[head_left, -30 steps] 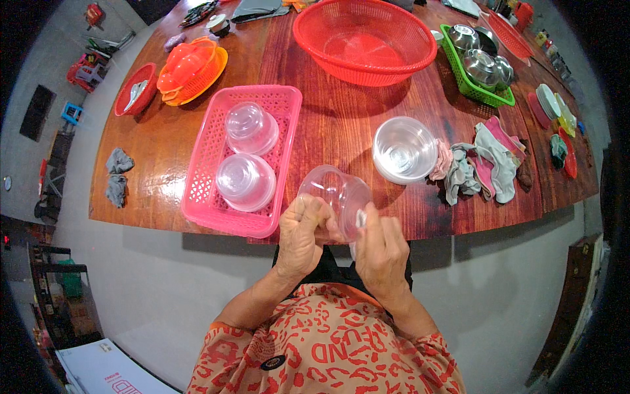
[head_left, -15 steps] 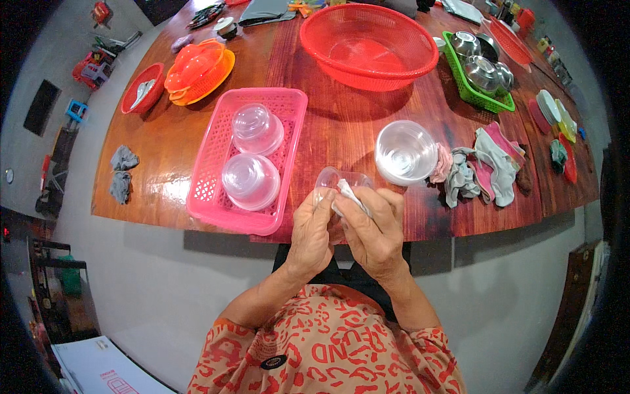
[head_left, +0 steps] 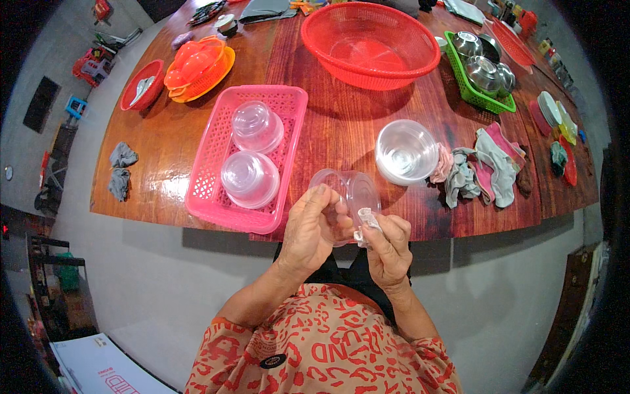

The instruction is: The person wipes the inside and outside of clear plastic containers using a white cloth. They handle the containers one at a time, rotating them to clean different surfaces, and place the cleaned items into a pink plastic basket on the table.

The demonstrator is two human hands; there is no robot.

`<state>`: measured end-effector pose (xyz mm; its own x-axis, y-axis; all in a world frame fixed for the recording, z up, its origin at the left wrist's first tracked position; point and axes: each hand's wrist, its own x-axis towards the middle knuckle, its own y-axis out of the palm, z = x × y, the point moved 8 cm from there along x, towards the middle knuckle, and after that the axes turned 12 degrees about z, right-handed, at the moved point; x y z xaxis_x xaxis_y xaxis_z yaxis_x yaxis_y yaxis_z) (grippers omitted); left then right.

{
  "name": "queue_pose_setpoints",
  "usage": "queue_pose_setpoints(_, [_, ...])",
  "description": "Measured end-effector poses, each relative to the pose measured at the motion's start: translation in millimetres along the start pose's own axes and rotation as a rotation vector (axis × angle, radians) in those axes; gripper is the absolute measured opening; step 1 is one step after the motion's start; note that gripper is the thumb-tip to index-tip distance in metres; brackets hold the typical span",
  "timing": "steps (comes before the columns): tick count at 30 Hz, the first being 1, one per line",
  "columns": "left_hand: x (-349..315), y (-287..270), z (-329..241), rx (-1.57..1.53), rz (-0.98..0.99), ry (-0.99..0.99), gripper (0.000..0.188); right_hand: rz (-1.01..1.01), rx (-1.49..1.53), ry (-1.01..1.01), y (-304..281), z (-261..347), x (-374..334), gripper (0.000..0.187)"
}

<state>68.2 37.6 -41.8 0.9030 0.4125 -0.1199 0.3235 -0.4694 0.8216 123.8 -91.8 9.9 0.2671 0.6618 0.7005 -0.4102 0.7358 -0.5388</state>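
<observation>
- The clear plastic bowl [head_left: 351, 186] is held up in front of the torso, just off the near edge of the wooden table [head_left: 331, 134], tipped on its side.
- The left hand [head_left: 308, 230] is half curled round it with the fingers spread; they show through the wall, and I cannot tell whether they are inside or behind it.
- The right hand [head_left: 390, 246] is nearly closed, pinching a crumpled white cloth [head_left: 367, 219] between thumb and fingers at the bowl's lower right; firm contact is hard to make out.
- This looks like wiping: a light, steady left grip should suit, since such thin plastic would probably flex if squeezed.
- Small strokes with a flat fold of cloth, turning the bowl little by little, should cover the wall and the base ring evenly.
- The bowl looks colourless and glossy, with a rounded rim and a ringed base; glare hides any smears.
- Left of it, a pink perforated basket [head_left: 227, 219] carries two similar upturned containers, one nearer [head_left: 250, 180], one farther [head_left: 256, 126].
- To its right, another clear tub [head_left: 405, 155] stands mouth up beside crumpled rags [head_left: 493, 172].
</observation>
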Motion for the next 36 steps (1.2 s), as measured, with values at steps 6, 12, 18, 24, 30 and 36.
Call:
queue_pose_setpoints(6, [-0.1, -3.4, 8.8, -0.149, 0.043, -0.033, 0.027, -0.065, 0.201, 0.366, 0.5, -39.7, -10.1, 0.027])
queue_pose_setpoints(12, [1.2, -12.5, 6.9, -0.077, -0.048, 0.023, 0.028, 0.02, 0.177, 0.379, 4.6, -32.2, -4.8, 0.032])
queue_pose_setpoints(18, [0.7, -6.6, 8.5, 0.043, -0.048, 0.037, 0.026, 0.038, 0.088, 0.109, -6.2, 3.7, 12.3, 0.04])
queue_pose_setpoints(24, [-5.7, 3.1, 2.6, 0.403, -0.061, 0.129, 0.029, 0.111, -0.104, -0.112, 2.7, 29.1, 30.5, 0.042])
queue_pose_setpoints(30, [-14.3, 11.1, -2.7, 0.656, 0.032, 0.142, 0.04, 0.159, -0.085, -0.074, 3.8, 21.1, 57.0, 0.03])
queue_pose_setpoints(36, [-20.9, 10.2, 0.2, 0.714, 0.203, 0.045, 0.046, 0.307, 0.352, 0.187, 7.1, -26.9, 70.5, 0.019])
